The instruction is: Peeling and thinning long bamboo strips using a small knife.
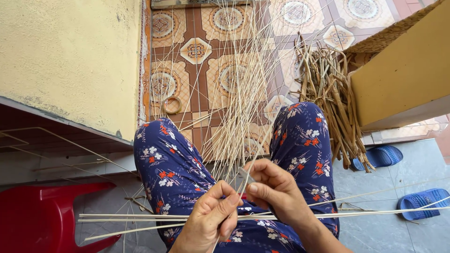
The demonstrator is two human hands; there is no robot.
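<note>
Barely begun by the look of it: left hand point(208, 220) and right hand point(274, 192) both pinched on the near ends of thin cane strips point(234, 103) fanning far over the tiled floor point(197, 51); more loose strips point(140, 218) across the lap, a reed bundle point(335, 98) at right untouched

A fan of thin pale cane strips point(234, 107) rises from one gathered point between the knees, where both hands pinch it, and spreads wide and upright over the patterned tile floor. The strips are straw-coloured, narrow and stiff, crossing one another near the base. A few longer strips point(187, 218) of the same stuff lie flat and nearly level across the lap, their ends jutting out past both thighs.
</note>
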